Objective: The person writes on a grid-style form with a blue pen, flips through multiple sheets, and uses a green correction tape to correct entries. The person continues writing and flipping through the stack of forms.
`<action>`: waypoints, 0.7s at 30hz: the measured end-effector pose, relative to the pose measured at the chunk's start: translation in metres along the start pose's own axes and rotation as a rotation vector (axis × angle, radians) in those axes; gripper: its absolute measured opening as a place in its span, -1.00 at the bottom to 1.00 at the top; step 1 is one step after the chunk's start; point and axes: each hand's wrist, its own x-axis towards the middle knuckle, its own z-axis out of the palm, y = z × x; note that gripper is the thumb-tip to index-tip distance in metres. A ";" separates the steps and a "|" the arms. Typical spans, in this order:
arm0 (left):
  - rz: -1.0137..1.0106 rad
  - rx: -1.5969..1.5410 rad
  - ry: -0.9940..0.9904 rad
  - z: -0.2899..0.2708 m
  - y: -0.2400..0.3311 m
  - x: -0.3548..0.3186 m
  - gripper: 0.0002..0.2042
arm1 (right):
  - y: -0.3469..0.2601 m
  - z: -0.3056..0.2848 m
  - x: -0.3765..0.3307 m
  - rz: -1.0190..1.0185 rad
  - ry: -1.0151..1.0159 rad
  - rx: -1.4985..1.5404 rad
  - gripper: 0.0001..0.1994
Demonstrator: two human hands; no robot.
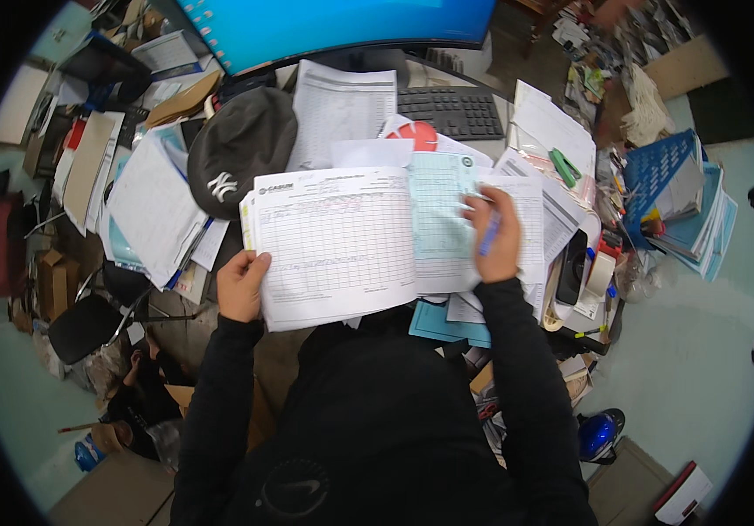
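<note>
My left hand (pixel 243 287) grips the left edge of an open form book (pixel 333 250), its thumb lying on top of the page. The white left page carries a ruled table with some handwritten lines. On the right side of the book lies a pale blue-green ruled sheet (pixel 438 206) over white paper. Above its right edge, my right hand (pixel 495 232) has its fingers curled around a blue pen (pixel 489 235). Whether the pen tip touches paper cannot be made out. A dark cap (pixel 250 145) rests just beyond my left hand.
A monitor (pixel 342 26) and a black keyboard (pixel 451 112) stand at the back. Paper stacks (pixel 158 197) crowd the left. On the right are a green stapler (pixel 565 167), a dark phone (pixel 572 267) and blue folders (pixel 671 188). A black chair (pixel 88 324) stands at the lower left.
</note>
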 end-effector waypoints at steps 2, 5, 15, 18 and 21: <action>0.067 -0.039 0.014 -0.005 -0.011 0.003 -0.89 | 0.025 -0.045 -0.021 -0.108 0.087 -0.398 -0.72; 0.119 -0.021 0.030 -0.007 -0.019 0.006 -0.90 | 0.045 -0.080 -0.057 -0.091 0.108 -0.762 -0.61; 0.066 -0.032 0.067 -0.021 -0.038 0.006 -0.82 | 0.057 -0.066 -0.060 -0.190 0.134 -0.763 -0.56; 0.089 0.011 0.036 -0.023 -0.035 0.010 -0.76 | 0.053 -0.051 -0.024 -0.095 0.148 -0.628 -0.57; 0.189 0.045 0.003 -0.021 -0.018 0.003 -0.66 | 0.046 -0.030 -0.010 0.074 0.090 -0.311 -0.58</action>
